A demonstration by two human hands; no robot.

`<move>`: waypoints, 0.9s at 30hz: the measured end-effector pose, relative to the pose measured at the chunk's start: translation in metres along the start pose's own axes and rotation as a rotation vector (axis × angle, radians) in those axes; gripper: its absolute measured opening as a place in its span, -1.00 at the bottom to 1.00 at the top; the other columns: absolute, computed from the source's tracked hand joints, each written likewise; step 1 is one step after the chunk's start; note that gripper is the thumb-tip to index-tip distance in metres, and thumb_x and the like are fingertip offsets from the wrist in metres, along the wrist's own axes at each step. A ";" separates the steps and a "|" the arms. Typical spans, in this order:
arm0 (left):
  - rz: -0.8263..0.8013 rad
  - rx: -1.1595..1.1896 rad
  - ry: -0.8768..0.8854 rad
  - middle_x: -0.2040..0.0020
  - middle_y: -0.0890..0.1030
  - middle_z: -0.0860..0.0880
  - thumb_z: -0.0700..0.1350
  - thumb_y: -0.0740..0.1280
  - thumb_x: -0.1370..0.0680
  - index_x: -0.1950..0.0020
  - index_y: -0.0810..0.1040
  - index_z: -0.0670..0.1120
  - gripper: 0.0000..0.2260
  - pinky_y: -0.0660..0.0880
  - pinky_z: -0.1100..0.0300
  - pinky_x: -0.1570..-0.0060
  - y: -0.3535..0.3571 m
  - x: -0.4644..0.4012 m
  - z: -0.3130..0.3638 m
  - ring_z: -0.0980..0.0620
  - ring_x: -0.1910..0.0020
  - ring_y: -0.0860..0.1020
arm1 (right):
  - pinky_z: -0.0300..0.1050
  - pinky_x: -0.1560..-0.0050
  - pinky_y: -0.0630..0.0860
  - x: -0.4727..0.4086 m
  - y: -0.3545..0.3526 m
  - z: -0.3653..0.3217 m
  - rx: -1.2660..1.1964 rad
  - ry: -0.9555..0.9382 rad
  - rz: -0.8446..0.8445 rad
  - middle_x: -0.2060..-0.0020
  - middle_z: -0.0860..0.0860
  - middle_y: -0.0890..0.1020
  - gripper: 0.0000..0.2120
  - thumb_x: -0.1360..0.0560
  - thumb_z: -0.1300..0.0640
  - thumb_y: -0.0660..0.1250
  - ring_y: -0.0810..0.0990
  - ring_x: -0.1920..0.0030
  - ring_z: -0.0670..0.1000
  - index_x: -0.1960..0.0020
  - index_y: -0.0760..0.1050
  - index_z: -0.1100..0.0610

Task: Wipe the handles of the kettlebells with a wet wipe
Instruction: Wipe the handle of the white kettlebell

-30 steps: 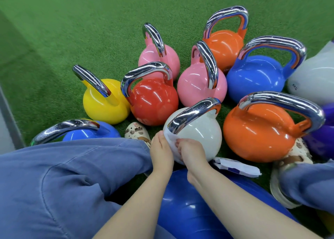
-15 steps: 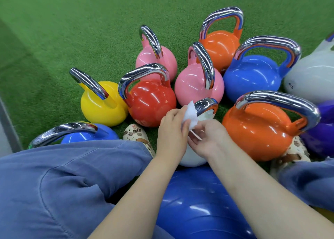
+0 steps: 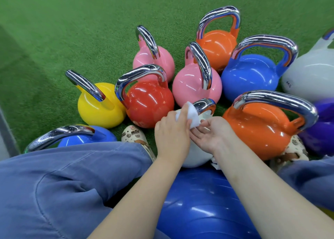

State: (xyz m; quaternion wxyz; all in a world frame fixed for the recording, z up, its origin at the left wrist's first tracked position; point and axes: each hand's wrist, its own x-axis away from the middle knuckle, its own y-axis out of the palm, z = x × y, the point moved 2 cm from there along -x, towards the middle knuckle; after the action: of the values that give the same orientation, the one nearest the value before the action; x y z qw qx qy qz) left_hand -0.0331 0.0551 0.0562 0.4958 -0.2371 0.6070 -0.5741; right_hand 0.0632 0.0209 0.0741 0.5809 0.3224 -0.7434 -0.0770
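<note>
The wet wipe (image 3: 190, 115) sits just below the centre of the frame, draped over the near end of the chrome handle (image 3: 205, 106) of the white kettlebell (image 3: 196, 154), whose body is mostly hidden behind both hands. The left hand (image 3: 172, 135) holds the wipe against the handle, fingers curled over the top of the cloth; how far they wrap round the bar cannot be told. The right hand (image 3: 210, 134) lies palm-up just beside it, fingers nearly straight and relaxed, their tips touching the wipe's lower edge without pinching it. Judged from this, the first handle is only being started and all others remain to be done. Risk one: the wipe appears bunched, not wrapped, so a stroke along the bar may clean only the upper face and leave the underside untouched. Risk two: with one hand alone pressing on it, a wet cloth on smooth chrome may slip off and fall onto the green turf (image 3: 72, 31), picking up grit. Risk three: the bells stand tightly packed; the red kettlebell (image 3: 150, 105) at centre left, the pink kettlebell (image 3: 196, 88) above and the orange kettlebell (image 3: 256, 128) at right all sit close to the white one, so knuckles may strike neighbouring handles during a full stroke. Risk four: the person seems to sit on a blue ball (image 3: 207, 206) at bottom centre, an unsteady base when reaching toward the far bells at the upper right.
</note>
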 end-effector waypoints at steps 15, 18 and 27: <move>-0.078 -0.178 0.285 -0.32 0.48 -0.05 -0.18 -0.02 -0.40 -0.40 0.31 0.02 -0.44 0.46 -0.01 -0.05 -0.003 -0.001 0.008 -0.08 -0.17 0.53 | -0.13 0.06 0.41 -0.023 -0.009 -0.042 0.323 -0.187 0.306 0.35 0.05 0.38 -0.76 -0.51 0.36 0.01 0.39 0.11 0.03 0.29 0.29 0.19; -0.108 -0.213 0.194 -0.39 0.41 -0.07 -0.20 -0.03 -0.40 -0.43 0.23 -0.03 -0.44 0.41 -0.11 -0.18 -0.009 0.023 -0.003 -0.10 -0.31 0.45 | -0.13 0.13 0.41 -0.027 -0.007 -0.046 0.330 -0.247 0.283 0.22 0.02 0.45 -0.73 -0.55 0.33 0.02 0.45 0.25 -0.02 0.30 0.23 0.14; -0.204 -0.237 0.180 -0.21 0.57 0.00 -0.14 -0.05 -0.40 -0.39 0.38 0.01 -0.43 0.37 -0.18 -0.19 -0.010 -0.022 0.024 -0.07 -0.22 0.52 | -0.20 0.37 0.20 -0.022 -0.011 -0.044 0.337 -0.306 0.307 0.38 0.08 0.32 -0.73 -0.47 0.41 0.06 0.26 0.42 -0.01 0.33 0.24 0.14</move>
State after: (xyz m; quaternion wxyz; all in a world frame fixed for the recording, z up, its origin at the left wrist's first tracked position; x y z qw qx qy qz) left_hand -0.0059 0.0608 0.0761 0.3471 -0.3017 0.6850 -0.5650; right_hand 0.1100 0.0363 0.0644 0.4049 0.2828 -0.8650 0.0887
